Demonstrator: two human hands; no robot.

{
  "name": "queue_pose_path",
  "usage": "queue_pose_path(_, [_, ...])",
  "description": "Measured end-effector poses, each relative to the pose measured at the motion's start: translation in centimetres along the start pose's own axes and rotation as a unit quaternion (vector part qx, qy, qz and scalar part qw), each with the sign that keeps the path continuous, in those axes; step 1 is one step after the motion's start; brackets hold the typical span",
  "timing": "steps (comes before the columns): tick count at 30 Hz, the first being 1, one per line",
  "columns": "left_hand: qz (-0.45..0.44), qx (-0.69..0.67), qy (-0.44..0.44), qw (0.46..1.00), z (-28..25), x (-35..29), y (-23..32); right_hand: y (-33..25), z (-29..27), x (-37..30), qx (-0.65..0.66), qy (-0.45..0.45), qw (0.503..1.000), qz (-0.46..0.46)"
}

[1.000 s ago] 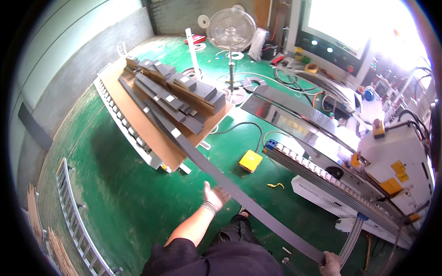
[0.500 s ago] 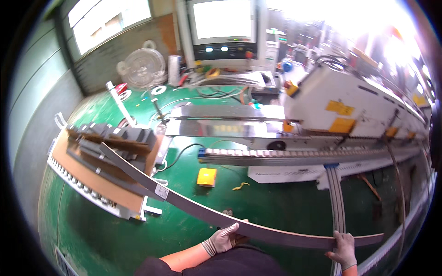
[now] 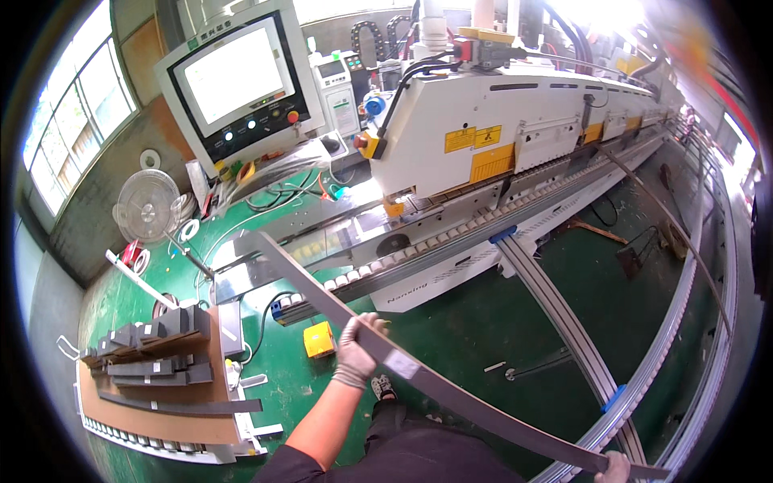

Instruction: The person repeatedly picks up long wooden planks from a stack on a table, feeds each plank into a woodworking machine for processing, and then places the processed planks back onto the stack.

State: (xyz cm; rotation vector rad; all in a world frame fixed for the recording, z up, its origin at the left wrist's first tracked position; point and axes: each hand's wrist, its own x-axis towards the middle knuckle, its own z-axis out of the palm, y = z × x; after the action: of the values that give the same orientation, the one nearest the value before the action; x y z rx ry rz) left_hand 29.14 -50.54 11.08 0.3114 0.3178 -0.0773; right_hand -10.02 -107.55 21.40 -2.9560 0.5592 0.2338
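Note:
A long, narrow dark grey board (image 3: 467,410) with a pale edge and a white label slants across in front of me. My left hand (image 3: 356,346), in a light work glove, is closed around it just beyond the label. Its far end reaches over the metal infeed bed (image 3: 314,241) of a long white machine (image 3: 451,113). Near the board's other end, at the lower right, my gloved right hand (image 3: 615,467) grips it; the picture's edge partly cuts that hand off.
At the left stands a roller table (image 3: 145,447) with stacked dark boards (image 3: 153,334). A yellow foot-pedal box (image 3: 320,340) lies on the green floor. A control panel (image 3: 237,76) and a fan (image 3: 147,208) stand behind. Roller rails (image 3: 555,306) run at the right.
My view has turned right toward the machine. The board's far end has swung from above the stacked boards to over the machine's bed. My left hand has moved forward along with it.

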Motion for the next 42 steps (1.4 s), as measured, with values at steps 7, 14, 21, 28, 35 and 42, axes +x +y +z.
queue_pose_path(7, [-0.138, 0.092, 0.008, 0.986, 0.6, 4.6, -10.3, 3.2, 5.7, -9.4, 0.018, -0.077, 0.987, 0.142])
queue_pose_path(14, [-0.138, 0.388, 0.011, 0.911, -0.8, 5.8, -8.7, 0.3, 6.6, -10.4, 0.080, -0.256, 0.945, 0.188])
queue_pose_path(21, [0.119, 0.594, 0.091, 0.790, -2.0, 10.8, -2.5, -13.4, 6.1, 9.2, 0.272, 0.061, 0.960, 0.015])
queue_pose_path(28, [0.301, 0.825, 0.053, 0.476, 0.7, 18.2, 7.1, -36.1, 7.7, 19.9, 0.374, -0.235, 0.894, -0.079])
queue_pose_path(35, [0.217, 0.822, -0.058, 0.523, -2.8, 27.9, 8.7, -42.8, 11.4, 23.9, 0.251, -0.271, 0.924, -0.099])
queue_pose_path(42, [0.236, 0.808, -0.129, 0.525, -2.0, 28.4, 8.2, -44.8, 11.3, 25.3, 0.235, -0.224, 0.940, -0.107])
